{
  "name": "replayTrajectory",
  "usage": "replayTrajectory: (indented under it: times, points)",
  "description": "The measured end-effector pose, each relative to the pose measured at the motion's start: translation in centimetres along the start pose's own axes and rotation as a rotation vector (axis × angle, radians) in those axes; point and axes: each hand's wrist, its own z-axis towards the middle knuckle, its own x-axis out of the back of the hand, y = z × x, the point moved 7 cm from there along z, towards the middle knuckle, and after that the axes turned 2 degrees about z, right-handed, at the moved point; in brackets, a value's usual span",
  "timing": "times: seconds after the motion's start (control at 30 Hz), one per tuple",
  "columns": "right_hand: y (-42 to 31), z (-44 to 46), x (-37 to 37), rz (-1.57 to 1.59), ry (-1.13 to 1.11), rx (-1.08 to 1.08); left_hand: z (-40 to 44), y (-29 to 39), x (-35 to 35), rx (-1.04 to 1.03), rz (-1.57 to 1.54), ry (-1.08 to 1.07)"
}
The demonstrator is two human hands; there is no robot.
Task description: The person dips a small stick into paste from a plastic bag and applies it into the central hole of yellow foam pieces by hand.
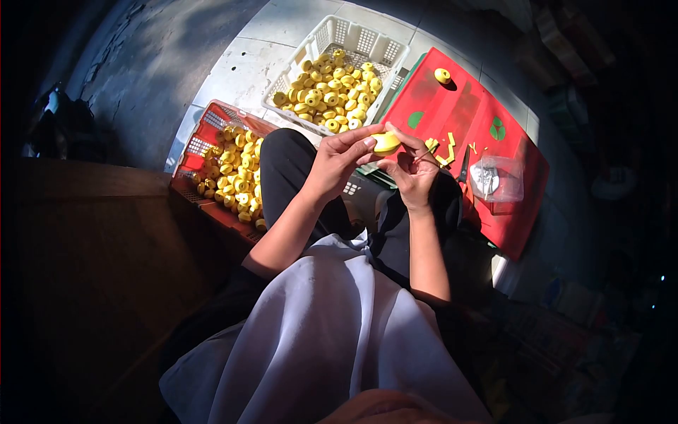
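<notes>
Over my lap, a rounded yellow piece [386,143] is held between both hands. My left hand [340,159] pinches its left side with thumb and fingers. My right hand [412,173] grips the right side, its fingers curled close; a thin stick-like thing seems to show by these fingers, too small to make out. Just right of my right hand, yellow strips [450,150] lie on a red board [460,99]. Scissors [464,169] with orange handles rest beside them, next to a clear plastic bag [503,178] with something white in it.
Ahead stands a white crate [390,51] with many yellow pieces [330,97], several showing a central hole. To the left, a red crate [212,116] holds more yellow pieces [236,169]. One yellow piece [443,75] sits at the board's far end. A brown wooden panel [92,233] is at left.
</notes>
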Motion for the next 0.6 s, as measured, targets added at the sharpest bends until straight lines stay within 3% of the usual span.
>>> replayTrajectory:
  times: [0.17,0.47,0.6]
  points:
    - [0.8,-0.3,0.0,0.088,0.033,-0.113,-0.4,0.9,-0.3,-0.063,0.015,-0.026]
    - [0.4,-0.2,-0.1,-0.037,-0.056,0.021,-0.3,1.0,-0.5,-0.053,0.276,0.017]
    - [0.7,-0.5,-0.2,-0.017,-0.052,-0.032,-0.5,1.2,-0.5,-0.093,0.193,-0.003]
